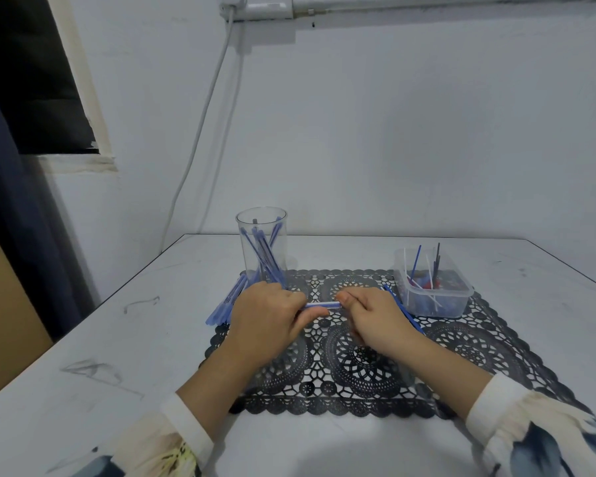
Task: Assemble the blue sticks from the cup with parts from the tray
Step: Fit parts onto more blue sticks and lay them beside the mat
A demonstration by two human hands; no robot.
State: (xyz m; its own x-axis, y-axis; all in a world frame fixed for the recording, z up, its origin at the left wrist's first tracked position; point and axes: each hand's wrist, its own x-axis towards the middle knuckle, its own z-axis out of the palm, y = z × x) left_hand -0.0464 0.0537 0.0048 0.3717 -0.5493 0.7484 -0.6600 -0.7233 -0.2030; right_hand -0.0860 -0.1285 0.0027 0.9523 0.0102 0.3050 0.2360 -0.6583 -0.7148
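Over the black lace mat (358,356): both hands meet, a thin stick (322,305) held level between them.
Left hand (267,316): fingers curled shut around the left end of the stick, thumb lying along its underside.
Right hand (375,318): thumb and fingers pinched tight on the right end of the same stick; whether the hand also grips the loose blue piece beside it cannot be told.
Stick: its exposed middle looks pale white with a blue tint; both ends are hidden inside the fingers.
Cup (262,247): clear and upright, at the far left corner of the mat, just behind the left hand, with several blue sticks (264,251) leaning inside it.
Blue pile (226,302): a bundle of blue sticks lying flat at the left edge of the mat, partly hidden by the left hand.
Tray (434,287): a clear plastic tub at the far right of the mat, holding thin white, blue and dark rods that stand up against its walls, with red and blue bits at the bottom too small to make out.
Loose blue piece (405,313): a long blue stick lying slantwise on the mat between the right hand and the tray.
Table (117,339): pale and scuffed, the mat centred on it.
Sleeves (516,411): cream cuffs with a blue print, at both wrists.
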